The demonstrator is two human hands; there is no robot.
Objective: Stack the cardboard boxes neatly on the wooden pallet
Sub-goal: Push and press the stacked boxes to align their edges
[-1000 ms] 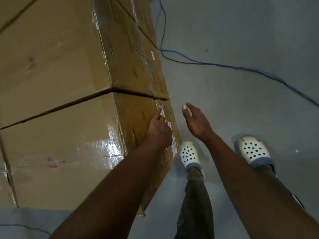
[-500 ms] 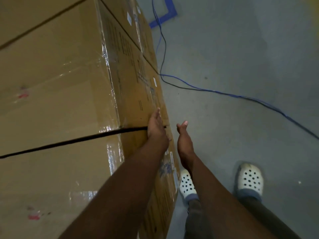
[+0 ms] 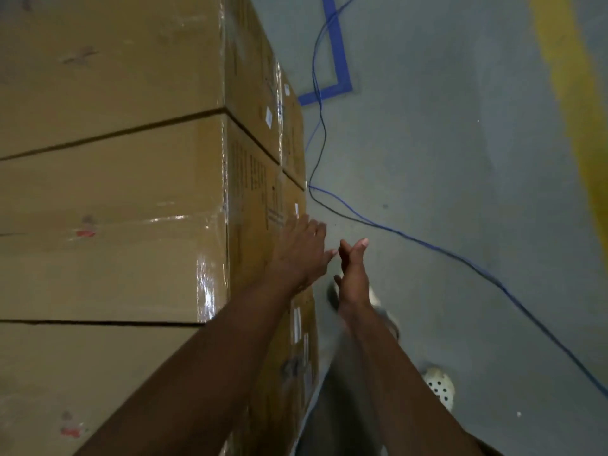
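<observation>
A stack of large taped cardboard boxes fills the left half of the view; the middle top box lies between a farther box and a nearer one. My left hand rests flat, fingers spread, against the right side face of the stack. Just to its right, my right hand is in the air with straight fingers, holding nothing and off the cardboard. The wooden pallet is hidden under the boxes.
Grey concrete floor lies to the right. A blue cable and a black cable run across it close to the stack. Blue floor tape marks a corner at the top; a yellow stripe runs at far right. My white clogs stand below.
The view has moved forward along the stack. My left hand slid further along the side face and spread open; my right hand rose alongside it.
</observation>
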